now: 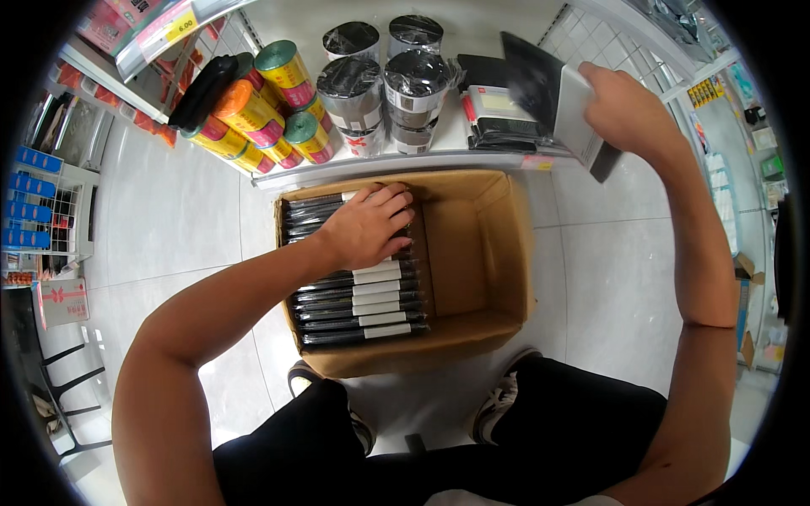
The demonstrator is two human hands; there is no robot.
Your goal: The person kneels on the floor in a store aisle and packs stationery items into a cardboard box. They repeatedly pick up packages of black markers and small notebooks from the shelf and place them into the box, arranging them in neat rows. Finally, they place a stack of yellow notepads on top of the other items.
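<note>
My right hand [623,111] grips a flat black pack with a pale paper band [573,104]. The pack is tilted and a little blurred, above the front right edge of the shelf [417,166]. My left hand [367,228] lies over a row of plastic-wrapped black packs [354,307] with white bands, which stand on edge in an open cardboard box [452,259]. Its fingers curl over the packs' right ends; whether they grip one is hidden. Behind the held pack, similar flat black packs [503,114] lie stacked on the shelf.
Plastic-wrapped black rolls [349,88] stand stacked mid-shelf. To their left are yellow and pink rolls [253,117] with a black roll [205,92] on top. Wire mesh dividers [607,41] flank the shelf. The box sits on the tiled floor [607,272], between my feet and the shelf.
</note>
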